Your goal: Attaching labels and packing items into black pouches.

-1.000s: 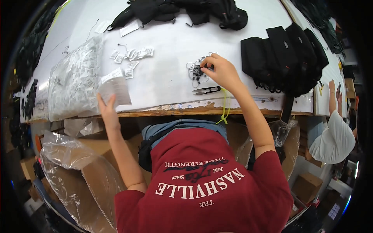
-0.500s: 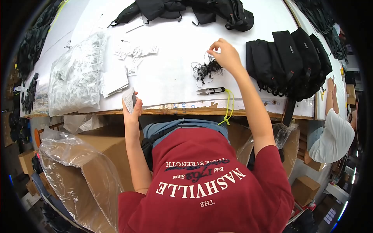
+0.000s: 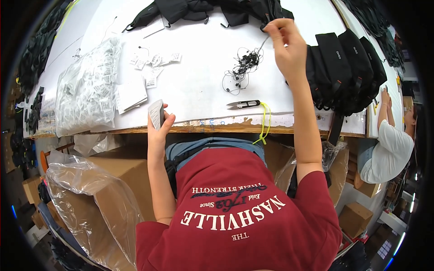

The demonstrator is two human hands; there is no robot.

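Note:
My left hand (image 3: 159,135) is closed on a folded printed paper tag (image 3: 156,114), held above the table's near edge. My right hand (image 3: 290,52) is raised over the table with thumb and finger pinched on a thin dark tag string. That string stretches down to a tangled pile of black tag strings (image 3: 246,65) lying on the white tabletop. Just nearer than the pile lie black-handled thread snips (image 3: 244,105), and a yellow cord (image 3: 266,119) tied to them hangs over the edge.
Left on the table (image 3: 199,86) are a clear bag of printed labels (image 3: 88,90), loose labels (image 3: 158,60) and a card stack (image 3: 131,95). Black bags (image 3: 343,67) stand at right; more black pieces (image 3: 181,10) lie at the far side. A co-worker (image 3: 388,149) is at far right.
My right hand has risen away from the pile, to the right and farther off, drawing a string out of it. The tangle has stretched toward it. My left hand has shifted slightly right with the tag.

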